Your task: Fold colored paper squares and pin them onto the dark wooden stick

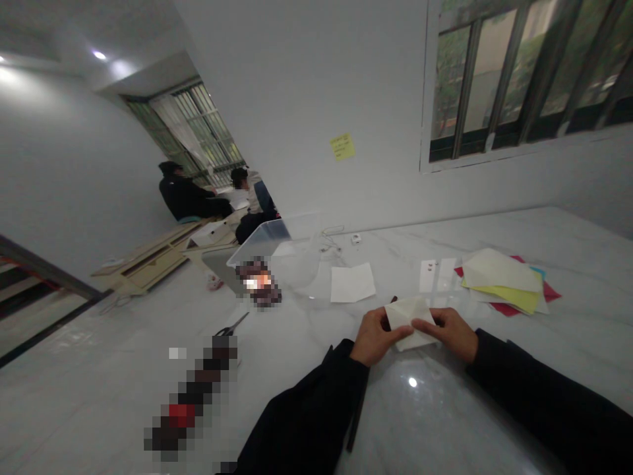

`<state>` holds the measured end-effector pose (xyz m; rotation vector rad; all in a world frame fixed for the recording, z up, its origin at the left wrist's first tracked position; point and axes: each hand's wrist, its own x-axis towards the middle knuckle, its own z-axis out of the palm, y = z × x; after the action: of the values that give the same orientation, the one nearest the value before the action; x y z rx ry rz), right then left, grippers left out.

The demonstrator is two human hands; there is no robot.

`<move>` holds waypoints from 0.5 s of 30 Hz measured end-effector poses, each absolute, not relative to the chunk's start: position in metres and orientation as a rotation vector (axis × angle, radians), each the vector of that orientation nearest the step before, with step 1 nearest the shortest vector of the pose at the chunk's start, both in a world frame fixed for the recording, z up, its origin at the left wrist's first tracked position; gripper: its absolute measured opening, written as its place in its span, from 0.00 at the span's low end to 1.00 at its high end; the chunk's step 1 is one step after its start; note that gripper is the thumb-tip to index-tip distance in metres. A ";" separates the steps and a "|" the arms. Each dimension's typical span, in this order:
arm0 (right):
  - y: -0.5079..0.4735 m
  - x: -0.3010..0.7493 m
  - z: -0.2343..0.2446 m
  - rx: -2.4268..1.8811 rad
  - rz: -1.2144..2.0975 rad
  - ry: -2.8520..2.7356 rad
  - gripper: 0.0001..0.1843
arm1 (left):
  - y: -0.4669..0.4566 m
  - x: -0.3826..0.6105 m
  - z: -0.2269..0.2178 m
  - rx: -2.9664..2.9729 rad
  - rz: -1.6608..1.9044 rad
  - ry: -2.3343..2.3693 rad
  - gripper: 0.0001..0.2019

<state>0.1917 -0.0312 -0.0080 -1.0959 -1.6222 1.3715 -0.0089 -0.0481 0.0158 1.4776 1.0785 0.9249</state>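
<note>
A folded piece of cream paper [413, 316] is held just above the white marbled table [445, 409]. My left hand [374, 335] grips its left side, the thumb lying across the front. On the right edge, my right hand [452, 332] pinches it with thumb and fingers, and both thumbs come close together at the middle. Crease lines show on the paper's upper part. A thin dark stick-like thing [357, 422] lies on the table, partly hidden by my left hand and sleeve. Beyond the hands lies a loose white sheet [353, 284].
At the right is a pile of coloured papers [504, 280]. Scissors [231, 328] lie at the left, by a pixelated dark patch. Farther back stand a clear plastic bin [262, 232] and a small white plug [356, 239]. Two people sit near the far window.
</note>
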 end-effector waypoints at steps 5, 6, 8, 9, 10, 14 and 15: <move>-0.032 0.191 -0.007 -1.094 1.368 -1.619 0.25 | -0.048 -0.006 0.017 1.388 0.956 1.031 0.24; -0.033 0.191 -0.008 -1.092 1.360 -1.622 0.25 | -0.048 -0.006 0.017 1.365 0.963 1.035 0.24; -0.033 0.191 -0.008 -1.093 1.335 -1.641 0.25 | -0.047 -0.006 0.017 1.343 0.967 1.060 0.23; -0.033 0.191 -0.008 -1.096 1.326 -1.652 0.25 | -0.047 -0.006 0.017 1.349 0.965 1.075 0.23; -0.033 0.190 -0.008 -1.099 1.321 -1.662 0.25 | -0.047 -0.006 0.017 1.362 0.962 1.088 0.22; -0.034 0.190 -0.006 -1.082 1.350 -1.652 0.26 | -0.048 -0.006 0.018 1.425 0.940 1.116 0.22; -0.035 0.189 -0.005 -1.080 1.362 -1.641 0.27 | -0.049 -0.006 0.019 1.437 0.935 1.129 0.22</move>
<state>0.1893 -0.0349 -0.0049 -1.0795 -1.6411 1.3624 -0.0056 -0.0486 0.0187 1.4374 1.1288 0.9355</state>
